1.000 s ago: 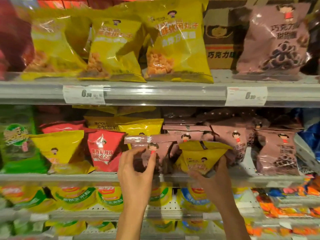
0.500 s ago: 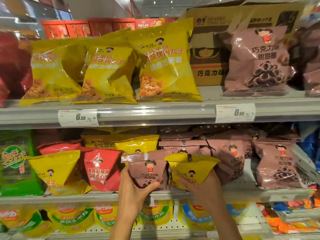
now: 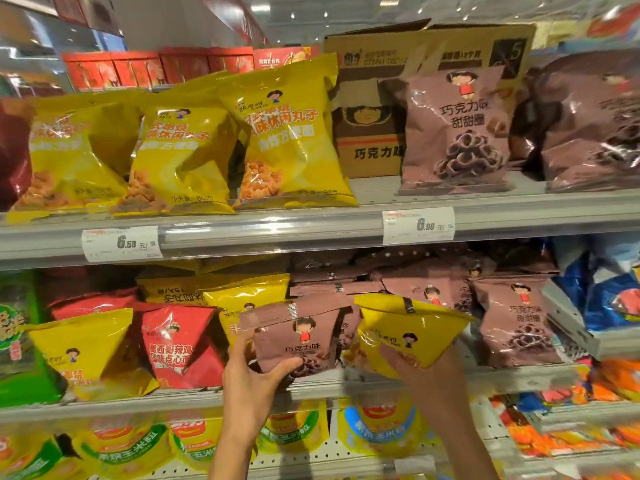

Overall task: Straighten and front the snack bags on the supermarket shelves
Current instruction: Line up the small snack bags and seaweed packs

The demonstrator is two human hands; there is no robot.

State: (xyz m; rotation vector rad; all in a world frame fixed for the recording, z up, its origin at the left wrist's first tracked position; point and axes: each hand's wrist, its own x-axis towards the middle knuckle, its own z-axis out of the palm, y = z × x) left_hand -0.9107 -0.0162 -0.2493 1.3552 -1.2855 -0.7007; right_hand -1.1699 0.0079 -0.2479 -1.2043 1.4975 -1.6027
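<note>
On the middle shelf, my left hand grips the lower edge of a small brown chocolate snack bag, held upright facing out. Beside it, my right hand holds a small yellow snack bag from below, its pointed bottom resting in my fingers. Both bags sit at the shelf's front edge, touching each other. Behind them stand more brown bags and yellow bags, some lying flat or upside down.
Left on the same shelf are a red bag, a yellow bag and a green bag. The upper shelf holds large yellow bags, a brown bag and a cardboard box. Corn snack bags fill the shelf below.
Both hands closed around their bags and lifted them slightly. The view tilted upward, so the shelves sit lower in the frame.
</note>
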